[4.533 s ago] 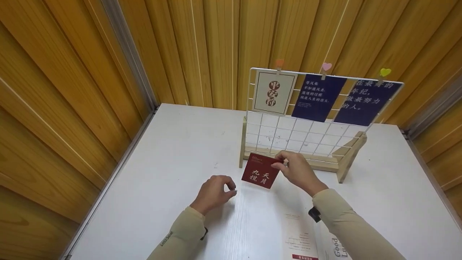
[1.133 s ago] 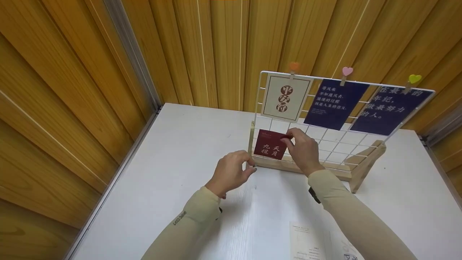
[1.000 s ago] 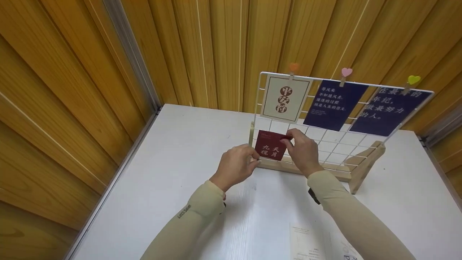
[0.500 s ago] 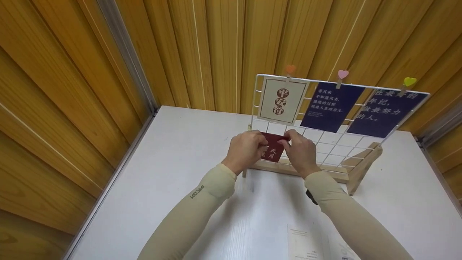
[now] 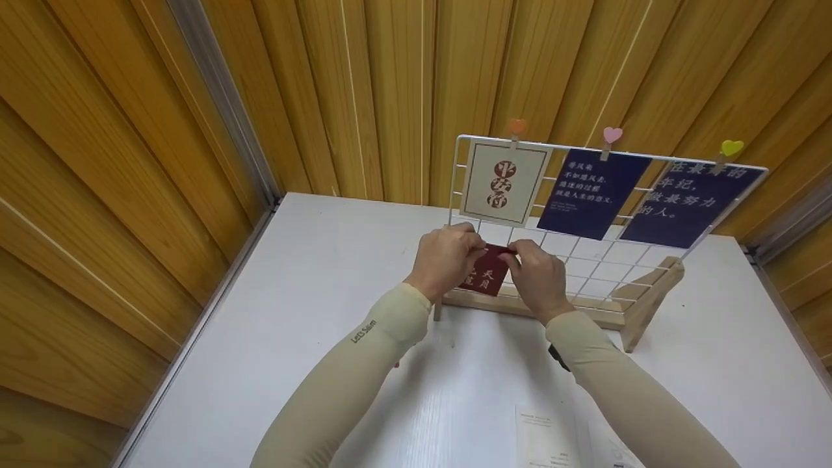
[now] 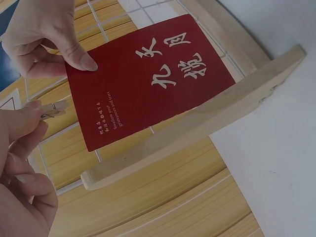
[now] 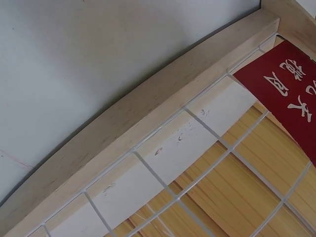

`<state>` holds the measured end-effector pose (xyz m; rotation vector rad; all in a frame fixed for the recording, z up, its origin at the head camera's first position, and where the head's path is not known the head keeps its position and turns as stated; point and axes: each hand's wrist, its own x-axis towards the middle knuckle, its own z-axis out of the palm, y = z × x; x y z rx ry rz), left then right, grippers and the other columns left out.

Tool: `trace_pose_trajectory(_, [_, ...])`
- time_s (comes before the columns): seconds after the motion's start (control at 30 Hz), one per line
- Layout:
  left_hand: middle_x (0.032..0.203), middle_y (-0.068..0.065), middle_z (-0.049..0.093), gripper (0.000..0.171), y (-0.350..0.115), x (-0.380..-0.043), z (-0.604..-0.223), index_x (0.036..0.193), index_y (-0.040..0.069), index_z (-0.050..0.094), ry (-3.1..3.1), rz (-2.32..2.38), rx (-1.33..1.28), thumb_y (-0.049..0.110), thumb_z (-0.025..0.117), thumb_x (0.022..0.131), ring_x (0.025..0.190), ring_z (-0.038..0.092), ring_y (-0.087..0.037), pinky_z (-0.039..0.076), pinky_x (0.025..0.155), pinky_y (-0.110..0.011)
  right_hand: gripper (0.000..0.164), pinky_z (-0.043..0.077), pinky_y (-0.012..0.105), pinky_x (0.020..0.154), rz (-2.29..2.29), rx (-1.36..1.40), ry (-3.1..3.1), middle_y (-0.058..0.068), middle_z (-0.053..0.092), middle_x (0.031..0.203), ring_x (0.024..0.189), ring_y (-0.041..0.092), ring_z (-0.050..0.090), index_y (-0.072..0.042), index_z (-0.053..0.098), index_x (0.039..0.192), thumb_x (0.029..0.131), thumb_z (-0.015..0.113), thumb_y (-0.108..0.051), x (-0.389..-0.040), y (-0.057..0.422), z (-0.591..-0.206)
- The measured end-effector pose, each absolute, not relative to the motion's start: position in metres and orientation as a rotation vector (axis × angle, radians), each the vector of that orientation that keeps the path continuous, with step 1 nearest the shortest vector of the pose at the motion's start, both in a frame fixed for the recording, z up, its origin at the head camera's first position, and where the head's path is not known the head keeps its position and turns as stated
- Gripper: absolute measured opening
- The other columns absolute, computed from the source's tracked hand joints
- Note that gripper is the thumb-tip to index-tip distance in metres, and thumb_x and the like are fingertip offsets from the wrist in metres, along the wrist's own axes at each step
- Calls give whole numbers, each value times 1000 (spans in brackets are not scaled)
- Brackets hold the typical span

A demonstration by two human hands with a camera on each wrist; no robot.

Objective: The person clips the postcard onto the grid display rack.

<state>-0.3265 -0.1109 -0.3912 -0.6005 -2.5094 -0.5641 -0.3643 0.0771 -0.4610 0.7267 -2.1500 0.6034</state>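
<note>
My right hand (image 5: 539,273) pinches the top edge of a red square card (image 5: 493,276) with white characters, holding it against the lower left of a white wire grid stand (image 5: 588,312) with a wooden base. Between the thumb and fingers of my left hand (image 5: 445,257) is a small wooden clothespin (image 6: 55,109), close to the card's top edge but apart from it in the left wrist view. From the head, the left hand covers the card's left part. The right wrist view catches the card (image 7: 284,94) in front of the wires, with no fingers showing.
A cream card (image 5: 506,182) and two navy cards (image 5: 591,195) hang along the grid's top under heart-topped clothespins, orange, pink (image 5: 612,135) and yellow-green. Pale printed cards (image 5: 546,439) lie on the white table (image 5: 312,292) near its front. Wood-look panels (image 5: 390,97) stand behind.
The red card has gone from above the table to the grid's lower left, held by the right hand. The left hand has moved up and right to the card's top edge.
</note>
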Motion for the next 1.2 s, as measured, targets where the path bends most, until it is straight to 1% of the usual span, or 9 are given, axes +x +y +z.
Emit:
trace_pose_trajectory(0.17, [80, 6, 68, 6, -108, -331, -392, 85, 17, 80, -2474, -534, -609, 13, 76, 87, 70, 67, -14, 54, 62, -30, 20, 51, 42, 48, 621, 742, -2125, 14, 68, 80, 61, 28, 68, 2, 64, 89, 81, 80, -5, -365, 78, -462])
trace_pose_trajectory(0.4, [81, 5, 67, 12, -106, -337, -396, 82, 16, 79, -2470, -493, -610, 6, 74, 85, 71, 67, -14, 55, 62, -29, 14, 54, 40, 51, 603, 762, -2110, 13, 67, 82, 66, 28, 68, 0, 64, 88, 84, 77, -3, -364, 79, -462])
trace_pose_trajectory(0.57, [80, 5, 67, 12, -104, -341, -396, 80, 16, 78, -2478, -463, -607, 6, 73, 85, 68, 66, -13, 54, 59, -29, 9, 54, 39, 53, 582, 767, -2104, 12, 68, 86, 67, 28, 69, 1, 67, 88, 85, 75, -1, -363, 78, -462])
trace_pose_trajectory(0.73, [79, 4, 66, 12, -102, -343, -397, 80, 15, 78, -2510, -452, -610, 6, 73, 86, 66, 65, -14, 53, 60, -28, 8, 55, 38, 53, 581, 764, -2101, 13, 68, 86, 68, 28, 69, 2, 69, 89, 83, 76, 1, -362, 79, -463])
trace_pose_trajectory(0.87, [78, 3, 67, 14, -100, -345, -396, 79, 15, 78, -2533, -431, -609, 4, 71, 86, 65, 65, -15, 54, 59, -30, 8, 55, 39, 54, 599, 761, -2085, 13, 68, 87, 69, 28, 70, 2, 70, 88, 83, 75, 2, -361, 80, -464])
trace_pose_trajectory(1.2, [82, 3, 69, 12, -99, -347, -394, 82, 16, 79, -2586, -413, -582, 7, 72, 86, 70, 67, -15, 55, 62, -32, 7, 56, 39, 56, 616, 754, -2084, 13, 68, 87, 71, 28, 71, 3, 69, 89, 84, 75, 4, -362, 79, -464])
